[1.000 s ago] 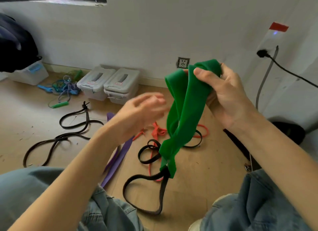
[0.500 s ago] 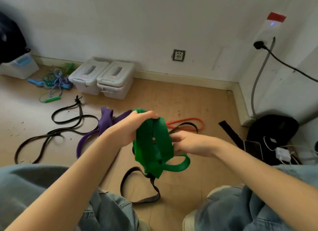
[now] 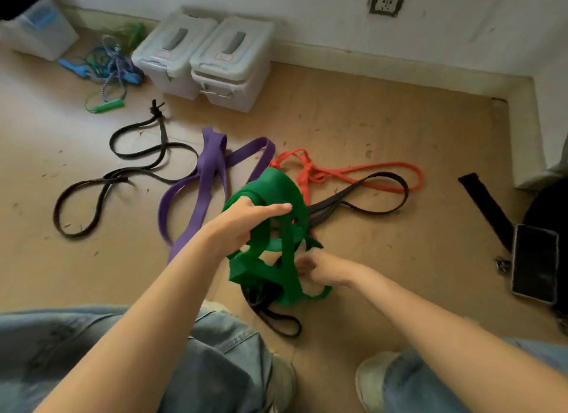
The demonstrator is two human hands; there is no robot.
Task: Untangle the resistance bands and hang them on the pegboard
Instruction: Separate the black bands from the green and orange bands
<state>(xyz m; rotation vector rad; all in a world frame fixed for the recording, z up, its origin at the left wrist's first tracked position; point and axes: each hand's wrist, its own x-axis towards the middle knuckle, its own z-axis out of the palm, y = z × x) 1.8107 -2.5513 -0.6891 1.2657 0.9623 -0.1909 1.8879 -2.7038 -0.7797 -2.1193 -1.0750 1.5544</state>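
Observation:
A wide green band (image 3: 276, 188) hangs in twisted loops just above the floor, between my two hands. My left hand (image 3: 242, 225) grips its upper loops, thumb stretched across the top. My right hand (image 3: 319, 266) pinches a lower strand at the knot. A black band (image 3: 381, 194) is tangled with the green one and trails across the floor. On the floor behind lie a purple band (image 3: 209, 173), an orange band (image 3: 347, 173) and another black band (image 3: 101, 185). No pegboard is in view.
Two lidded plastic bins (image 3: 215, 56) stand by the back wall, with a pile of cords (image 3: 110, 65) to their left. A phone (image 3: 534, 262) and a black strap (image 3: 485, 203) lie at the right. My knees in jeans fill the bottom edge.
Both hands have brought the green band down from chest height toward the floor. My left hand took hold of its top loops, and my right hand moved to the lower knot.

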